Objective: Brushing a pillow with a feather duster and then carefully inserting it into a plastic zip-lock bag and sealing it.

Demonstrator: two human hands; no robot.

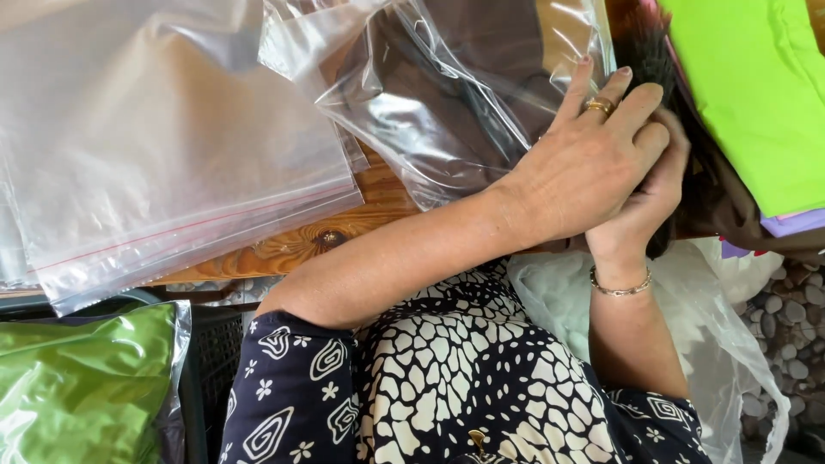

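Observation:
My left hand [584, 167], with a gold ring, reaches across from the left. It lies with fingers stretched on the right edge of a clear plastic bag [447, 94] that has brown cloth inside. Its thumb is hidden, so the grip on the bag is not plain. Under it, my right hand [646, 206], with a bracelet at the wrist, curls around a dark brown fuzzy cloth [649, 51] that runs from the top edge down past the palm. The two hands touch each other.
A stack of empty clear zip bags [163, 146] covers the wooden table [344, 228] at left. Bright green fabric [756, 94] lies at top right over purple and brown pieces. A packed green cloth bag [82, 387] sits bottom left. A thin white plastic bag [722, 335] and pebbled floor [795, 335] are at right.

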